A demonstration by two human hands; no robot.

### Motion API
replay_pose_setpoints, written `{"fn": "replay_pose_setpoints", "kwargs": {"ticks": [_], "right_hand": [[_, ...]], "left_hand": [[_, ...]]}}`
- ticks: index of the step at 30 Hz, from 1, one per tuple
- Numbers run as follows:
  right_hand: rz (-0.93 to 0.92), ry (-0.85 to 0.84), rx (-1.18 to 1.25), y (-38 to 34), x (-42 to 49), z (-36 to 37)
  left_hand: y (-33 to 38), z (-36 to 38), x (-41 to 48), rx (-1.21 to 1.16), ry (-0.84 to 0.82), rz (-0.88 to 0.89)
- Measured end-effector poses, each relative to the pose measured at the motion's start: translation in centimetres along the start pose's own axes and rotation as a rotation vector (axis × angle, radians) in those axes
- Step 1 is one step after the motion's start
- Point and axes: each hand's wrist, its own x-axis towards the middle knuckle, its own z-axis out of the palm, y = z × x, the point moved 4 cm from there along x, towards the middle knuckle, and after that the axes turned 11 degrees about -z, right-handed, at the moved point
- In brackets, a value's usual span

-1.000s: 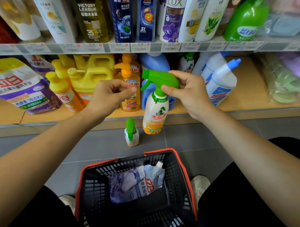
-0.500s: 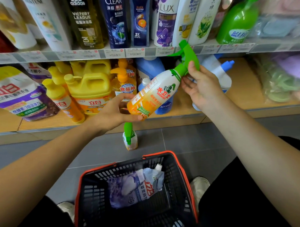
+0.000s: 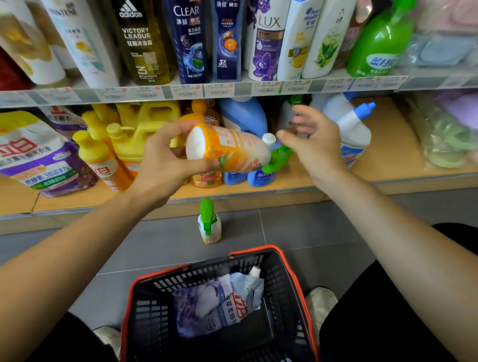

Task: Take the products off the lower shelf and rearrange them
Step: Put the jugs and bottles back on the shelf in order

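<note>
My left hand grips an orange-and-white spray bottle by its base end. The bottle lies tipped on its side, its white bottom toward me and its green trigger head pointing at the lower shelf. Just right of that trigger head hovers my right hand, blurred, fingers spread and holding nothing. A second small spray bottle with a green head stands on the floor below the shelf edge.
The lower shelf holds a purple detergent pouch, yellow jugs, blue bottles and a white bottle with a blue cap. A black basket with an orange rim on the floor holds a refill pouch.
The spray bottle tipped from upright to lying sideways. My left hand took hold of its base, and my right hand let go of the trigger head and opened.
</note>
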Motion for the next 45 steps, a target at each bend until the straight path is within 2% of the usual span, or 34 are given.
{"fn": "replay_pose_setpoints", "kwargs": {"ticks": [2, 3, 5, 7, 10, 14, 17, 22, 27, 31, 35, 40, 43, 45], "right_hand": [[-0.21, -0.373, -0.083, -1.1, -1.1, 2.0], [-0.258, -0.524, -0.111, -1.3, -1.8, 2.7], [-0.231, -0.692, -0.08, -1.1, -2.5, 3.4], [-0.192, -0.766, 0.0, -0.9, -2.9, 3.9], [-0.222, -0.787, 0.027, -0.6, -3.4, 5.1], [-0.215, -0.708, 0.132, 0.1, -3.6, 5.5], [-0.207, -0.621, 0.19, 0.0, -3.5, 5.1], [-0.189, -0.607, 0.166, 0.1, -3.3, 4.9], [-0.193, -0.601, 0.153, 0.4, -3.4, 5.0], [-0.172, -0.61, 0.164, 0.6, -3.6, 5.1], [-0.17, -0.651, 0.148, 0.2, -4.1, 5.5], [-0.175, -0.686, 0.161, -0.2, -4.8, 5.7], [-0.169, -0.698, 0.137, -0.1, -4.9, 5.6], [-0.161, -0.689, 0.121, 0.2, -4.8, 5.5]], "left_hand": [[0.5, 0.5, -0.7, 0.187, -0.008, 0.123], [0.6, 0.9, -1.1, 0.227, -0.029, 0.161], [0.8, 1.5, -1.5, 0.252, -0.066, 0.197], [0.8, 1.7, -1.7, 0.258, -0.082, 0.214], [1.0, 2.1, -2.0, 0.245, -0.092, 0.215], [1.7, 2.5, -2.5, 0.247, -0.118, 0.272], [2.0, 3.3, -3.0, 0.282, -0.23, 0.314], [1.9, 4.2, -3.6, 0.286, -0.378, 0.274], [2.0, 3.4, -3.3, 0.362, -0.283, 0.39], [2.4, 2.5, -3.2, 0.371, -0.135, 0.461], [2.4, 1.8, -2.5, 0.209, -0.075, 0.314], [1.6, 1.6, -1.6, 0.172, -0.112, 0.147], [1.3, 1.3, -1.2, 0.136, -0.136, 0.116], [1.3, 1.4, -1.2, 0.188, -0.153, 0.168]]}}
